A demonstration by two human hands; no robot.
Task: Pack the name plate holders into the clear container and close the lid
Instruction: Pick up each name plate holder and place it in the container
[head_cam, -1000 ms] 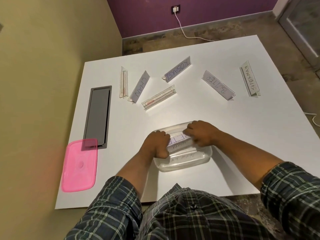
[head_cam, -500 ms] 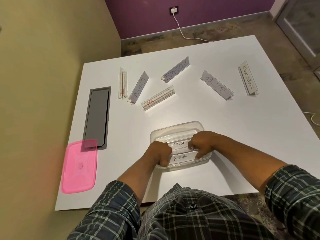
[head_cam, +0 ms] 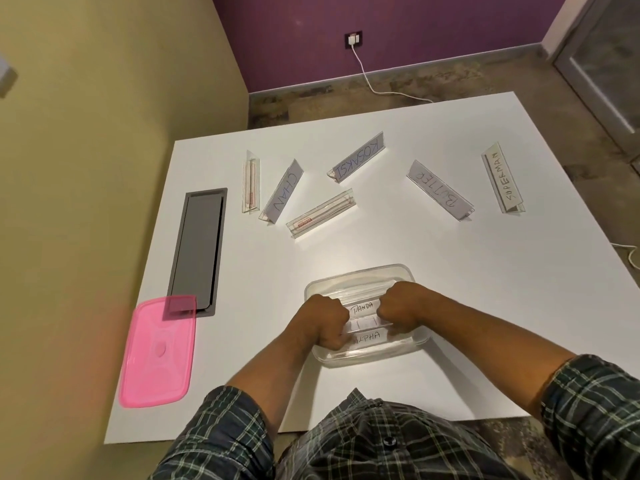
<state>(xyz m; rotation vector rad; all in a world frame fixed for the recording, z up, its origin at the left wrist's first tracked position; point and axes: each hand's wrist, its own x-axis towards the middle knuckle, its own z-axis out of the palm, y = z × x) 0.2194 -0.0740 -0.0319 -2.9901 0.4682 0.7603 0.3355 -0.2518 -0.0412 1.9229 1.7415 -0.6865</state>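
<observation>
Name plate holders (head_cam: 362,310) lay in the clear container (head_cam: 360,277) near the worktop's front edge, their ends gripped by closed left hand (head_cam: 323,320) and right hand (head_cam: 398,306); judged light, stiff, slippery.

A white table (head_cam: 485,306) stands against an olive-yellow wall (head_cam: 86,133); a dark grey rectangular cable hatch (head_cam: 199,247) is set flush into the tabletop near its left edge; beyond the far edge, a mottled stone-look floor (head_cam: 311,98) meets a purple wall (head_cam: 415,29) with a pale skirting; a white charger sits in a black wall socket (head_cam: 353,39), its white cable (head_cam: 374,86) trailing down across the floor; a glazed door (head_cam: 602,57) shows at upper right; a plaid shirt (head_cam: 381,445) fills the bottom of the view.
</observation>
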